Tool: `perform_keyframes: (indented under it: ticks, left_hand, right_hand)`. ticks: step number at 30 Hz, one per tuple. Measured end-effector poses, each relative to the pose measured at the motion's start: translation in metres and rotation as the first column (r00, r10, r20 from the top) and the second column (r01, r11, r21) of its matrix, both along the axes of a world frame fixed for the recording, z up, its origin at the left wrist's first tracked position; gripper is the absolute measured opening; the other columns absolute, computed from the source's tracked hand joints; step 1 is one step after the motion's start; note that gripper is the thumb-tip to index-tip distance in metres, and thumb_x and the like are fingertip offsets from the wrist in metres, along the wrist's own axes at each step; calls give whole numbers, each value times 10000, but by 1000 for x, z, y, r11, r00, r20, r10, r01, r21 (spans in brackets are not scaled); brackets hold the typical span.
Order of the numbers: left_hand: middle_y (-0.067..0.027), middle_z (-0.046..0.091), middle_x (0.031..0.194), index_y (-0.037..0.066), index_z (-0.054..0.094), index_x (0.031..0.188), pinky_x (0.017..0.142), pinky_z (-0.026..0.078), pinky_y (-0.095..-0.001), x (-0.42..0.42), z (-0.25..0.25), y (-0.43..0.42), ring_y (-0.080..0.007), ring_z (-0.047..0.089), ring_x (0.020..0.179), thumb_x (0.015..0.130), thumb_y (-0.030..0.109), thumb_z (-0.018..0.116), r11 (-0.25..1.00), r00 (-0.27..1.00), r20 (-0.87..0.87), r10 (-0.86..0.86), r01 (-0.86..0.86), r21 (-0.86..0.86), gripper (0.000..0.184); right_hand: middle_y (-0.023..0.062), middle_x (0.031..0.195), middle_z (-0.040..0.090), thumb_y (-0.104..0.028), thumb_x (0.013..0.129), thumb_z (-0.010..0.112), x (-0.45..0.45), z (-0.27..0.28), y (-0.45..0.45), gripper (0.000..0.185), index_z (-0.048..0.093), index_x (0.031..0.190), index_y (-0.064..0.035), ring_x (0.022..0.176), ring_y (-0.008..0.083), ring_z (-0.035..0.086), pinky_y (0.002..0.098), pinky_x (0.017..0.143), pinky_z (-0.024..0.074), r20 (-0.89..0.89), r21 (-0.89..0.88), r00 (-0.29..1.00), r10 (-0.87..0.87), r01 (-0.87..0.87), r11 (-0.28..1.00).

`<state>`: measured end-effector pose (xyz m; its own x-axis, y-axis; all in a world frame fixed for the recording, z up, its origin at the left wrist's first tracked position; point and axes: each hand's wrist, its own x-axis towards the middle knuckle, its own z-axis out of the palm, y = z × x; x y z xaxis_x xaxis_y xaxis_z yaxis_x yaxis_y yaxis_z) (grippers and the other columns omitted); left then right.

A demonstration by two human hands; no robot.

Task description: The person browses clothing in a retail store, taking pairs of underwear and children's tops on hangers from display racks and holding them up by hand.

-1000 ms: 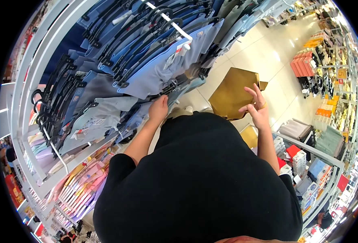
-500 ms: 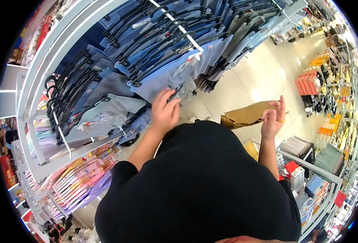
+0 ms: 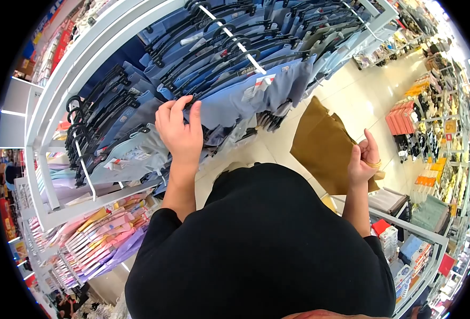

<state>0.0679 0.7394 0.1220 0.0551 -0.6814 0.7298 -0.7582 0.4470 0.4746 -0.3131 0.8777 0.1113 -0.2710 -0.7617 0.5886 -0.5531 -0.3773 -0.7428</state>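
Note:
My left hand [image 3: 181,133] is at the near corner of a pair of blue-grey trousers [image 3: 235,106] clipped to a black hanger. Its thumb and forefinger come close together at the hanger's end; the exact contact is hard to see. A white and red tag [image 3: 259,87] hangs on the front of the trousers. In my right hand [image 3: 364,162] is a brown garment [image 3: 322,146], spread out below and to the left of the fingers. The forefinger and thumb point upward, while the other fingers curl at the cloth's edge. The garment's exact kind is unclear.
The white rack [image 3: 38,143] holds several blue and grey garments on black hangers. Pink and purple clothes [image 3: 105,234] hang at lower left. A shelf of boxes [image 3: 413,252] stands at lower right. Beyond the pale tiled floor [image 3: 346,90] are more display racks [image 3: 426,127].
My left hand has moved left and up to the trousers' near corner. The brown garment, earlier seen as a narrow strip, now hangs broader and turned beside my right hand.

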Motion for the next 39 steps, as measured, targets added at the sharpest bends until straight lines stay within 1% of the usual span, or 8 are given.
perform_keyframes:
  ticks: [6, 12, 17, 23, 26, 27, 30, 39]
  left_hand:
    - [-111, 562, 965, 74, 678, 947, 715, 408, -363, -9, 13, 9, -273, 548, 815, 771, 192, 792, 998, 1000, 20, 22, -24, 56, 241]
    - [-149, 491, 1182, 41, 527, 1227, 845, 438, -353, -8, -4, 8, -274, 530, 1052, 784, 176, 787, 996, 998, -54, -34, 38, 76, 531]
    - [-169, 360, 1345, -25, 315, 1372, 926, 406, -357, -15, -13, 11, -271, 502, 1152, 807, 164, 772, 974, 953, -290, -86, 142, 177, 750]
    - [-167, 374, 1340, -27, 273, 1389, 945, 381, -353, -8, -12, 3, -250, 497, 1149, 820, 152, 757, 999, 970, -241, 30, -26, 20, 768]
    - [-165, 416, 1306, -26, 284, 1387, 953, 381, -356, 2, -19, -2, -257, 477, 1168, 822, 160, 757, 949, 861, -498, -103, 235, 211, 759]
    - [-154, 449, 1268, -24, 314, 1376, 947, 386, -355, 1, -19, -1, -251, 490, 1141, 827, 160, 754, 936, 849, -522, -79, 243, 253, 727]
    - [-147, 446, 1267, -23, 347, 1362, 937, 393, -356, -4, -17, -4, -234, 527, 1070, 832, 149, 749, 985, 959, -282, -28, 74, 155, 688]
    - [-147, 497, 1146, -27, 383, 1330, 835, 439, -287, -5, -11, -13, -170, 530, 935, 849, 171, 737, 957, 854, -521, -14, 162, 240, 630]
  right_hand:
    - [-43, 702, 403, 15, 912, 571, -2, 0, 5, 427, 469, 1322, 73, 584, 11, 352, 158, 531, 271, -66, 8, 997, -41, 42, 999]
    - [-36, 678, 398, -26, 869, 660, 3, 4, 7, 411, 538, 1251, 66, 583, 40, 343, 182, 527, 272, -22, -2, 997, -71, 71, 997]
    - [-39, 706, 399, 14, 919, 560, 1, 0, 6, 399, 478, 1305, 74, 590, 15, 337, 157, 536, 257, -98, 11, 995, -32, 33, 999]
    - [-42, 711, 398, 17, 920, 557, 5, -1, 7, 382, 485, 1290, 76, 595, 18, 329, 163, 539, 251, -75, 26, 997, -13, 15, 1000]
    - [-44, 714, 396, 23, 919, 556, 5, -2, 6, 373, 489, 1282, 77, 597, 19, 326, 164, 541, 249, -58, 22, 998, -1, 3, 1000]
    - [-45, 715, 395, 26, 918, 556, 5, -2, 6, 370, 490, 1279, 77, 597, 19, 325, 164, 541, 249, -52, 20, 999, 2, -1, 1000]
    - [-43, 716, 396, 33, 917, 553, 6, -3, 6, 363, 495, 1273, 77, 603, 23, 329, 167, 544, 253, -30, 21, 1000, 6, -5, 1000]
    - [-31, 740, 401, 44, 910, 565, 10, -4, 9, 358, 509, 1263, 62, 623, 35, 341, 168, 554, 272, -33, 30, 999, 4, -4, 1000]
